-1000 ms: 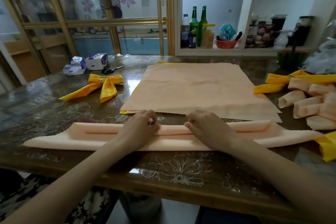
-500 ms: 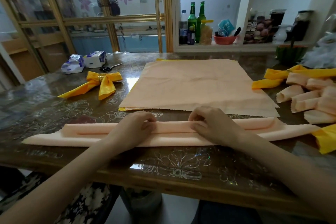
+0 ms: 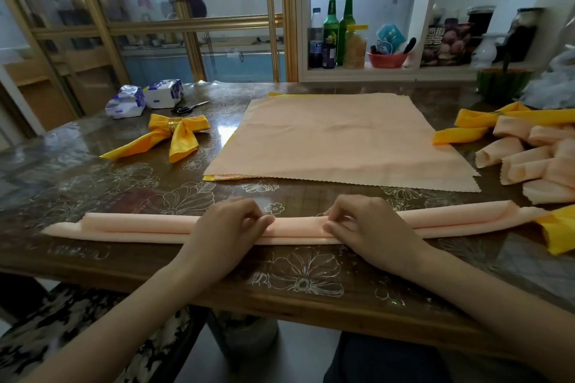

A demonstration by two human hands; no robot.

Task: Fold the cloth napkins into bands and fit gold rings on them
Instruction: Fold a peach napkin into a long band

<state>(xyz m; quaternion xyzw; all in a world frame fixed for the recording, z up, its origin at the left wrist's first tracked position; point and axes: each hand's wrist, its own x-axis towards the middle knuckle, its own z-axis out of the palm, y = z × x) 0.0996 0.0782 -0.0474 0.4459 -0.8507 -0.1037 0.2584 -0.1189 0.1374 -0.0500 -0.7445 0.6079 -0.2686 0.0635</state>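
A peach napkin [image 3: 133, 226] lies folded into a long narrow band across the near part of the table. My left hand [image 3: 228, 224] and my right hand [image 3: 364, 224] sit side by side at its middle, fingers curled and pinching its upper fold. Behind it a stack of flat napkins [image 3: 336, 140] has a peach one on top and a yellow edge showing beneath. At the left lies a yellow napkin bow [image 3: 168, 137] with a gold ring [image 3: 174, 123] round its middle.
Rolled peach napkins [image 3: 529, 158] and yellow cloths [image 3: 473, 126] pile up at the right; another yellow piece [image 3: 558, 232] touches the band's right end. Two tissue packs [image 3: 143, 99] and scissors [image 3: 186, 108] lie far left. Half a watermelon [image 3: 502, 84] stands far right. The table edge [image 3: 280, 305] runs close to me.
The band has been folded over once more and is narrower, its upper fold tightened. Both hands stayed at the middle, rolling the fold toward me.
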